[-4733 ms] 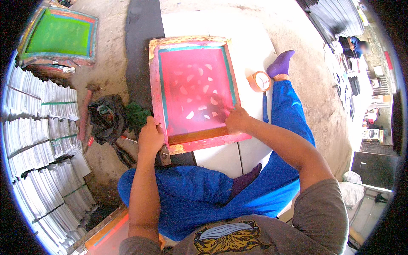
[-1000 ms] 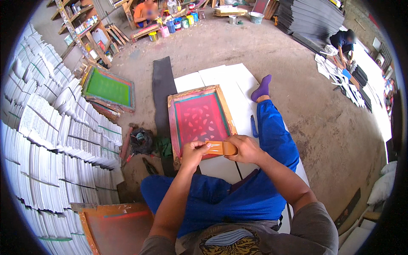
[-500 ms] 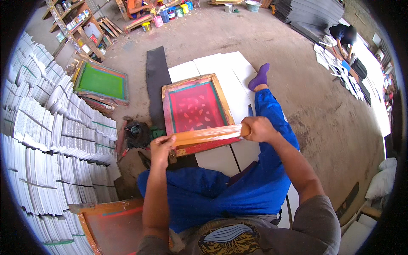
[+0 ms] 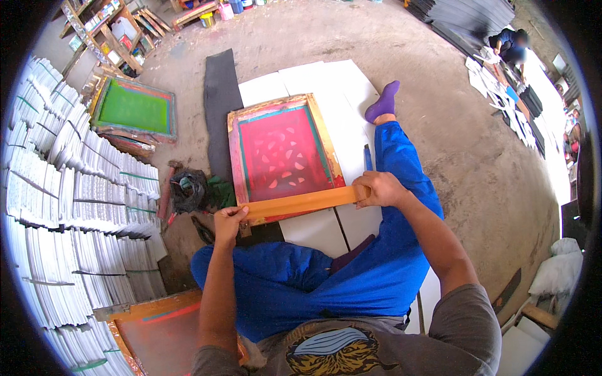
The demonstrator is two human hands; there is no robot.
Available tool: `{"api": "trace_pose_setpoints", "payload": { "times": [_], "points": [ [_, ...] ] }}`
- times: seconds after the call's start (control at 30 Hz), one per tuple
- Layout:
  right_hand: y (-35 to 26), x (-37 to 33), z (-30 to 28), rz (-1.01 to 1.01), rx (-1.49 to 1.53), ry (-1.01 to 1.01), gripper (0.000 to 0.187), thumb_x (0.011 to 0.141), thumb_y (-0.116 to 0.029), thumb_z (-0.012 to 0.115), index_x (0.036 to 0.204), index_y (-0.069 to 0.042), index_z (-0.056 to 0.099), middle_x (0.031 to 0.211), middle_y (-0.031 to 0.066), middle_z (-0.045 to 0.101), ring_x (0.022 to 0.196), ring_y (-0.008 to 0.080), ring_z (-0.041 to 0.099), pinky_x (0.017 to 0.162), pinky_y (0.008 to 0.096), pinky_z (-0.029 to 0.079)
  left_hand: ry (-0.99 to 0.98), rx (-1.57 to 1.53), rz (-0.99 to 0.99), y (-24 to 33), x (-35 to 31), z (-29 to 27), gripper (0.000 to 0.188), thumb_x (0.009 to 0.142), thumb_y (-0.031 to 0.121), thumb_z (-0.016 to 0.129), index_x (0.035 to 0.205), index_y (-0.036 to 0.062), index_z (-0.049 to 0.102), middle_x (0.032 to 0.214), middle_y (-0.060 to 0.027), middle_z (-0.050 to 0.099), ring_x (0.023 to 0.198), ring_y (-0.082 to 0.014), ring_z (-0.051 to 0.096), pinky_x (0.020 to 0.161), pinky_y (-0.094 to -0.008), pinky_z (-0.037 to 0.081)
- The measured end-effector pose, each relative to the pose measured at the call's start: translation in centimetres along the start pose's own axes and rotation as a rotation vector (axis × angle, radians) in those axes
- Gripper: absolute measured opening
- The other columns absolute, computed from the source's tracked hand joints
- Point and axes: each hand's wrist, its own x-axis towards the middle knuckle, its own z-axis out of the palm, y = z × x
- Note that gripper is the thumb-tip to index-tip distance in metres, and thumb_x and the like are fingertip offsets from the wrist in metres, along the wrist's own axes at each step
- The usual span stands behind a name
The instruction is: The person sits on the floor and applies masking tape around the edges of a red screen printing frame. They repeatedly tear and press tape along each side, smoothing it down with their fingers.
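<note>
At the upper left of the frame a green-meshed screen frame (image 4: 133, 108) lies on the dirt floor (image 4: 439, 125). Stacks of white sheets (image 4: 56, 207) fill the left side. A dark strip of mat (image 4: 219, 106) runs beside them, with a black bag (image 4: 188, 190) below it. Another frame (image 4: 160, 332) sits at the lower left. A person (image 4: 509, 45) crouches at the upper right.

– Which colour has the screen (image 4: 283, 155)?
– Pink-red, with pale leaf shapes and a teal border. The squeegee (image 4: 301, 202) is orange.
– And the trousers (image 4: 326, 282)?
– Blue; the sock (image 4: 382, 102) is purple.
</note>
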Motion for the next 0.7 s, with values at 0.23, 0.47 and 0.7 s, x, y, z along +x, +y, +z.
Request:
{"api": "trace_pose_setpoints", "payload": {
  "times": [0.23,0.47,0.7],
  "points": [
    [2.3,-0.1,2.6,0.037,-0.036,0.094,0.047,0.069,-0.04,0.088,0.103,-0.014,0.07,0.093,0.0106,0.068,0.096,0.0344,0.068,0.082,0.0481,0.055,0.036,0.229,-0.016,-1.7,-0.5,1.9,0.022,0.085,0.011,0.083,0.098,-0.006,0.078,0.081,-0.0046,0.073,0.067,-0.0104,0.063,0.063,-0.025,0.05],
    [4.0,-1.4,4.5,-0.077,-0.018,0.072,0.042,0.068,-0.037,0.088,0.095,-0.013,0.067,0.096,0.0102,0.068,0.096,0.0339,0.067,0.083,0.0479,0.054,0.065,0.497,-0.016,-2.2,-1.7,1.7,0.026,0.081,0.013,0.086,0.098,-0.0054,0.078,0.082,-0.0099,0.077,0.072,-0.0124,0.069,0.069,-0.0269,0.055],
    [4.2,-0.8,5.4,-0.13,-0.082,0.096,0.044,0.072,-0.036,0.084,0.108,-0.015,0.071,0.11,0.0072,0.065,0.106,0.0314,0.064,0.092,0.0461,0.053,0.118,0.56,-0.051,-2.0,-1.1,2.5,0.026,0.079,0.015,0.087,0.093,-0.0052,0.078,0.08,-0.0133,0.077,0.069,-0.0152,0.07,0.067,-0.0297,0.055]
  ]
}}
